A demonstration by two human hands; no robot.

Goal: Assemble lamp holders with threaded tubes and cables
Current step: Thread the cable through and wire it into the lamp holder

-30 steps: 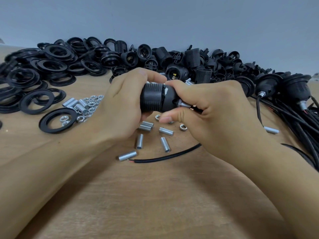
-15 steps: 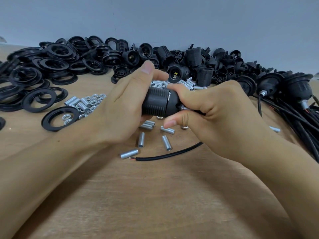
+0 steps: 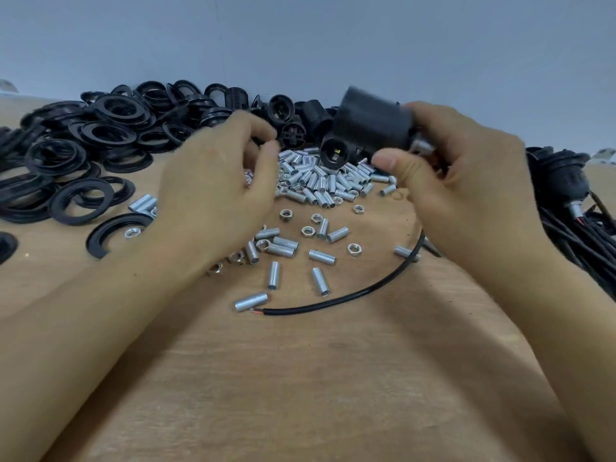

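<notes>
The wooden table (image 3: 300,378) carries black rings (image 3: 110,128) at your left and finished cabled holders (image 3: 566,181) at your right. Your right hand (image 3: 466,188) grips the black lamp holder (image 3: 370,128) above the tube pile (image 3: 320,181); its cable (image 3: 350,295) trails down onto the table. Your left hand (image 3: 216,181) hovers beside the holder, fingers loosely curled, holding nothing visible.

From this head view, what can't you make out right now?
- Lamp holder: motion-blurred, so its threads are unreadable.
- Tube joint at its base: covered by the right hand.
- Left hand fingertips: blurred; whether they hold anything is unclear.
- Cable: upper end passes behind the right hand.
</notes>
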